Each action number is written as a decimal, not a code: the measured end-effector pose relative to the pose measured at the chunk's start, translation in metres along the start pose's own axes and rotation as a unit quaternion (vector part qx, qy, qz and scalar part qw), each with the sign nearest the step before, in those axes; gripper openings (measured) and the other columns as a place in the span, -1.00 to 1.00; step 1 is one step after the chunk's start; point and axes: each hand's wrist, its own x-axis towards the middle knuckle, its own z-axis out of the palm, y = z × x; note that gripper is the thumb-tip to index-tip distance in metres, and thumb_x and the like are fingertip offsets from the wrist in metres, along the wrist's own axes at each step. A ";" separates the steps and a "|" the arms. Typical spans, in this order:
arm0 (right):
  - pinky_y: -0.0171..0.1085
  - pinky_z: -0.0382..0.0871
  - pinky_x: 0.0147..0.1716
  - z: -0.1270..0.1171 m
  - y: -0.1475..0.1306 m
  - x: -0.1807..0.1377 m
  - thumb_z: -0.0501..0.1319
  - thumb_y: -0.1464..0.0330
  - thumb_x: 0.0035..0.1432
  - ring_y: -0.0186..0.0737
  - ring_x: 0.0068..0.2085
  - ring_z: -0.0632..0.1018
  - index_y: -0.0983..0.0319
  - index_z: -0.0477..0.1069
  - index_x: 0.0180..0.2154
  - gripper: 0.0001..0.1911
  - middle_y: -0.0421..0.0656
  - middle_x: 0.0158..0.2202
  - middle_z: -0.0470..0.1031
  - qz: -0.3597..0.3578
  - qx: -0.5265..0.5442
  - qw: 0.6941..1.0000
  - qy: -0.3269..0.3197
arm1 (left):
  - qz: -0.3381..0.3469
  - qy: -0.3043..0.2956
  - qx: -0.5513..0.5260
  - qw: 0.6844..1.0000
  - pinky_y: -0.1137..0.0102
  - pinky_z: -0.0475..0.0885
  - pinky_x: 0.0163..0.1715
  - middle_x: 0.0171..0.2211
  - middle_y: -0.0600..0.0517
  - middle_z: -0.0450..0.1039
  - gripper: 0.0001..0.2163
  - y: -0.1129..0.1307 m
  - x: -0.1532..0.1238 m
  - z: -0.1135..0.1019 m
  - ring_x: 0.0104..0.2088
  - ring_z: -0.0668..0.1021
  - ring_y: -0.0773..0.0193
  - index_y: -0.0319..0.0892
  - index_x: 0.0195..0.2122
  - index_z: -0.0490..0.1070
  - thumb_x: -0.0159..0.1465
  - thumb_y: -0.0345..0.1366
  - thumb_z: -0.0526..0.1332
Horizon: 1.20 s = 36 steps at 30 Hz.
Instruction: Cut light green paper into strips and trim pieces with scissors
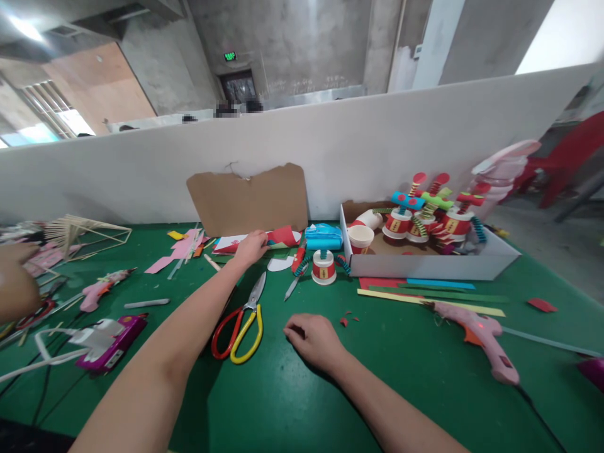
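My left hand (251,246) reaches far across the green table (377,390) and rests on a pile of red and white paper sheets (283,238) in front of a cardboard piece (250,198). Its fingers curl down onto the paper. My right hand (314,340) lies knuckles-up on the table near me, fingers curled under, with nothing visible in it. Scissors with red and yellow handles (240,324) lie between my arms. A small red and white cup figure (323,267) stands beyond my right hand.
A white box (438,264) of finished cup figures stands at the right. A pink glue gun (481,336) and paper strips (425,299) lie at right. Another glue gun (101,289), a purple device (111,343) and a stick frame (85,233) lie left. Another person's arm (16,286) shows at far left.
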 end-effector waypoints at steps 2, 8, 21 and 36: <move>-0.35 0.23 -0.30 0.000 0.000 0.000 0.14 0.35 0.24 -0.25 -0.24 0.56 0.18 0.53 -0.30 -0.82 -0.16 -0.29 0.61 0.000 -0.001 1.000 -0.001 | -0.002 0.002 0.003 1.000 0.36 0.39 -0.16 -0.09 -0.04 0.44 -0.91 0.002 -0.002 0.000 -0.12 0.48 0.18 -0.12 -0.30 0.44 0.23 -0.33 0.14; -0.36 0.23 -0.30 -0.001 -0.001 0.000 0.15 0.36 0.23 -0.25 -0.24 0.55 0.18 0.53 -0.30 -0.83 -0.16 -0.29 0.61 -0.005 0.007 1.000 0.003 | -0.007 0.003 0.032 0.999 0.34 0.37 -0.10 -0.01 0.01 0.38 -0.83 0.011 -0.011 -0.001 -0.04 0.44 0.17 -0.05 -0.30 0.50 0.24 -0.33 0.11; -0.36 0.23 -0.31 0.004 0.002 0.000 0.15 0.36 0.23 -0.26 -0.26 0.55 0.19 0.52 -0.30 -0.84 -0.17 -0.31 0.61 -0.014 0.001 1.000 0.007 | -0.016 -0.010 0.097 0.995 0.18 0.32 -0.18 -0.23 -0.18 0.44 -0.68 0.030 -0.009 -0.009 -0.11 0.45 0.01 -0.15 -0.36 0.53 0.33 -0.35 -0.03; -0.36 0.24 -0.30 0.002 0.001 0.000 0.16 0.37 0.23 -0.25 -0.24 0.56 0.20 0.52 -0.30 -0.84 -0.15 -0.29 0.61 -0.012 0.000 1.000 0.003 | -0.011 -0.041 0.098 0.994 0.27 0.33 -0.19 -0.23 -0.18 0.49 -0.71 0.032 -0.011 -0.015 -0.13 0.50 0.06 -0.20 -0.36 0.53 0.29 -0.37 -0.01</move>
